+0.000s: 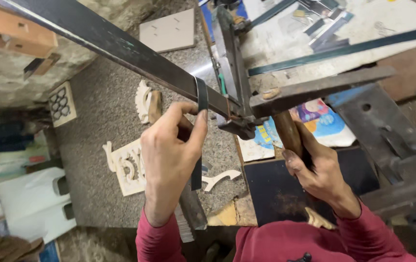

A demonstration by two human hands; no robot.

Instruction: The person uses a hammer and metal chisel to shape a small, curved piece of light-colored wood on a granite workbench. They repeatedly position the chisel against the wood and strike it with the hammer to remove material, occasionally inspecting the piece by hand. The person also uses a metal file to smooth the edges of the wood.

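Left hand [169, 155] is pinching a thin dark metal strip [201, 104] right where it folds over the long steel bar [120, 51], and the right hand [317, 167] is clenched on the hammer's wooden handle [288, 133]. That strip looks stiff and springy with sharp edges, so I'd grip its flat faces close to the bend.

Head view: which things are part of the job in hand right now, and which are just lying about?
In hand:
left hand pinching the bent metal strip
right hand gripping the hammer
long metal bar
vise

Lying about:
carved wooden ornaments
square board
lattice tile
colourful paper
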